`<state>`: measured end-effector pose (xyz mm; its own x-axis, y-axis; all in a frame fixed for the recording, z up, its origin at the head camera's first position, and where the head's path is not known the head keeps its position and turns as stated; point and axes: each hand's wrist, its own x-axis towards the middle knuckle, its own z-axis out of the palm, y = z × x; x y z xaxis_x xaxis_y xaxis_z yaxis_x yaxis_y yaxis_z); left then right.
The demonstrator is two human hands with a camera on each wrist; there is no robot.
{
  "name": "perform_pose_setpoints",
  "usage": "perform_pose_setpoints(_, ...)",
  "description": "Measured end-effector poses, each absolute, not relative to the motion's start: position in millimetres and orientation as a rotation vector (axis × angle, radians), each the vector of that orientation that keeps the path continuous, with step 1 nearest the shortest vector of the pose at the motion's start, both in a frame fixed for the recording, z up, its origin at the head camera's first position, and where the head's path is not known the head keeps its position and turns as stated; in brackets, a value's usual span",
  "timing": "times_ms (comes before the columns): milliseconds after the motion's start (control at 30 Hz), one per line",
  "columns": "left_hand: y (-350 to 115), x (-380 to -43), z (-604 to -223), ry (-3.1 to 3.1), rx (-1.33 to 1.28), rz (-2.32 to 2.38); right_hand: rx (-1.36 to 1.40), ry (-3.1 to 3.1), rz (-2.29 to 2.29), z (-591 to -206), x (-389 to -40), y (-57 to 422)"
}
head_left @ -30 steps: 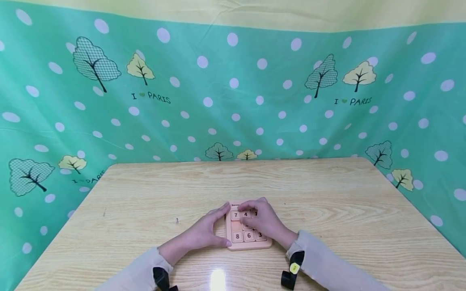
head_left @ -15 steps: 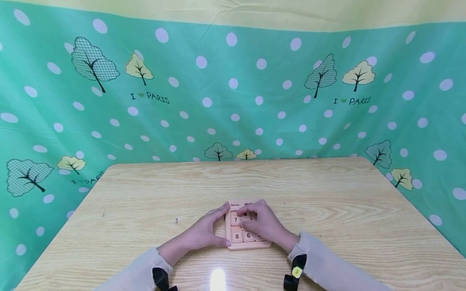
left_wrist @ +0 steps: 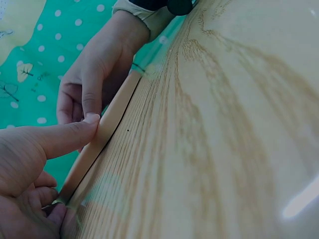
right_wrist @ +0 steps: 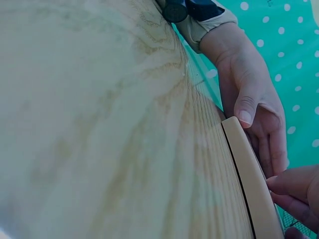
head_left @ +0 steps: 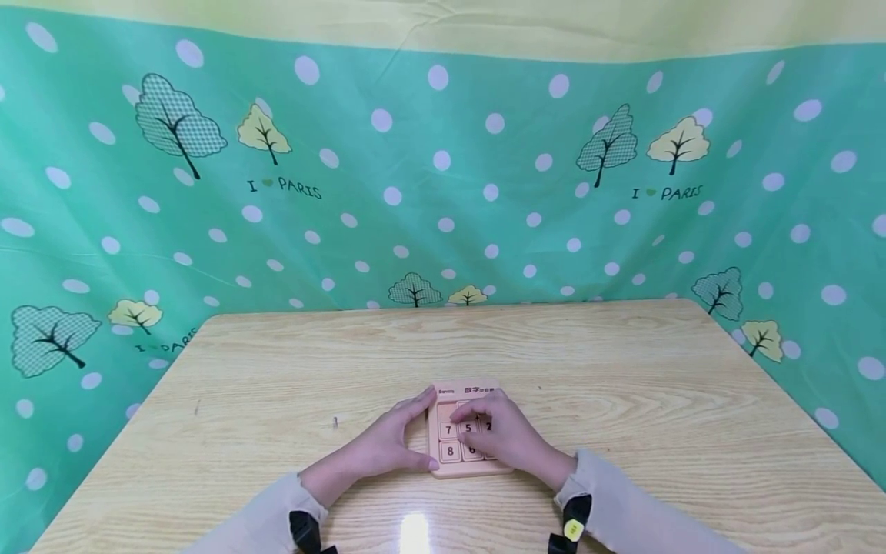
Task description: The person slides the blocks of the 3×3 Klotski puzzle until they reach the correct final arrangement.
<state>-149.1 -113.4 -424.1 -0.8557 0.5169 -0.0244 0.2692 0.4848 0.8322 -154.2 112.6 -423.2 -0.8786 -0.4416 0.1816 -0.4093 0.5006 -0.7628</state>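
A pink number slide puzzle lies flat on the table in the head view. My left hand holds its left side, thumb by the near corner, fingertips by the far one. Over the right half, my right hand has index finger and thumb apart, tips beside the 7 tile. This tile sits in the left column directly above the 8 tile, with a bare slot above it. The 5 tile shows beside the 7; the hand covers part of the other tiles. Both wrist views show the puzzle's side edge-on.
The wood-grain table spreads around the puzzle. A green dotted cloth with printed trees hangs behind and at both sides. A small dark mark is on the table to the left.
The 7 tile has slid from the top row down to the middle row, leaving its slot bare. My right hand has shifted slightly toward me; my left hand has stayed put.
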Motion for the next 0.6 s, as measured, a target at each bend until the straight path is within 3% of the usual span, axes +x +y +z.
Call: perform_pose_setpoints(600, -113.4, -149.5, -426.2, 2.436, 0.672, 1.339, -0.712, 2.712, -1.385, -420.3, -162.5, 132.0)
